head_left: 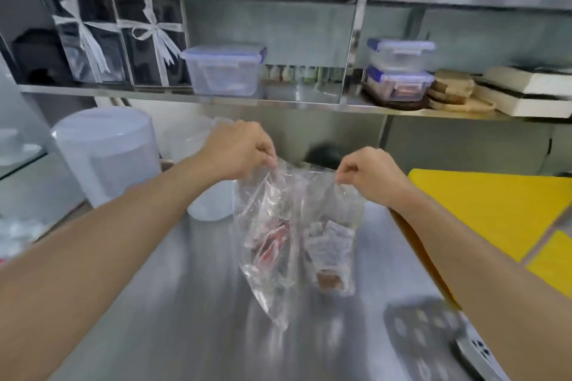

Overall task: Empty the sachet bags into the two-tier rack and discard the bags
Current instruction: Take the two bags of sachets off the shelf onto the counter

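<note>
Two clear plastic sachet bags hang side by side above the steel counter (192, 303). My left hand (238, 148) pinches the top of the left bag (266, 241), which holds red and white sachets. My right hand (368, 176) pinches the top of the right bag (331, 244), which holds white and brown sachets. Both bags are blurred. No two-tier rack can be picked out in the head view.
A yellow cutting board (495, 207) lies at the right. A white lidded container (105, 155) stands at the left, a perforated metal tool (433, 337) at the front right. Clear lidded boxes (226, 68) and ribboned black boxes (120, 40) sit on the wall shelf.
</note>
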A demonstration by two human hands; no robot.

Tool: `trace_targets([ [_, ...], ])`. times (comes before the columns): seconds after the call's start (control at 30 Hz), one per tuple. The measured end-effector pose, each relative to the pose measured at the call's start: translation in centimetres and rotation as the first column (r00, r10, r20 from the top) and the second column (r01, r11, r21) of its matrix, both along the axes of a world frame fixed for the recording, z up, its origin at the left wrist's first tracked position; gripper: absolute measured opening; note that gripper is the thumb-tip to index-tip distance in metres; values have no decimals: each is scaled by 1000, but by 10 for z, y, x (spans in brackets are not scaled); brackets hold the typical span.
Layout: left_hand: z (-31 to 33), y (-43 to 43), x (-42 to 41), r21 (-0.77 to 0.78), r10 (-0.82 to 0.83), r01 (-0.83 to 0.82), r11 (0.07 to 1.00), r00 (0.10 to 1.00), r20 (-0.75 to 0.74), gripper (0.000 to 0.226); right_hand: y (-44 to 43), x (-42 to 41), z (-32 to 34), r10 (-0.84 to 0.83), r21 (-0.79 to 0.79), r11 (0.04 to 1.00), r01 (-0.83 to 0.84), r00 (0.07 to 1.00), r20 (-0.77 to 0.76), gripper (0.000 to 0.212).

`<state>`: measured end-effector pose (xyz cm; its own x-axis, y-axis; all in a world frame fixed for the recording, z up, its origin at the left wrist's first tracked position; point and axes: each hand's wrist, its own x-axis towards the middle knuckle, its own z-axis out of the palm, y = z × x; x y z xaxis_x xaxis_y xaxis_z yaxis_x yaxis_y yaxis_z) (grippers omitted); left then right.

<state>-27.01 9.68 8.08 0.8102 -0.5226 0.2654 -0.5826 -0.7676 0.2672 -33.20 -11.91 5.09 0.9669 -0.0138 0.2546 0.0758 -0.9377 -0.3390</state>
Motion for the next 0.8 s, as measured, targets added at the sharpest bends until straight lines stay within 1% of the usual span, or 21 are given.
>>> trace_targets([
  [0.1,-6,9,-11,8,-33,33,999,999,-43,9,1,-15,-6,13,33,999,-13,1000,26,17],
  [0.23,-8,23,-22,56,-161,170,984,977,-136,6,2,-33,-1,105,96,990,-102,994,-20,16],
  [0.37,0,35,-26,-3,-285,298,955,910,-300,8,-1,-43,16,242,189,958,-217,963,-118,9],
  [0.5,-1,40,-23,-37,-325,352,935,813,-483,21,-12,-43,20,339,322,913,-251,907,-252,12],
  [0.57,-14,40,-18,-21,-302,350,936,774,-556,19,-14,-36,6,314,320,923,-213,898,-308,14],
  [0.63,-35,35,-12,7,-266,337,942,758,-595,15,-13,-26,-19,259,283,945,-165,905,-338,17],
  [0.67,-47,32,-8,13,-252,323,946,763,-596,14,-12,-21,-33,229,256,956,-144,910,-345,15],
  [0.73,-70,24,3,2,-221,267,964,800,-557,10,-13,-7,-62,146,196,977,-86,937,-317,5],
  [0.8,-89,18,17,-34,-180,188,982,848,-499,11,-19,9,-86,39,156,988,2,965,-259,7],
])
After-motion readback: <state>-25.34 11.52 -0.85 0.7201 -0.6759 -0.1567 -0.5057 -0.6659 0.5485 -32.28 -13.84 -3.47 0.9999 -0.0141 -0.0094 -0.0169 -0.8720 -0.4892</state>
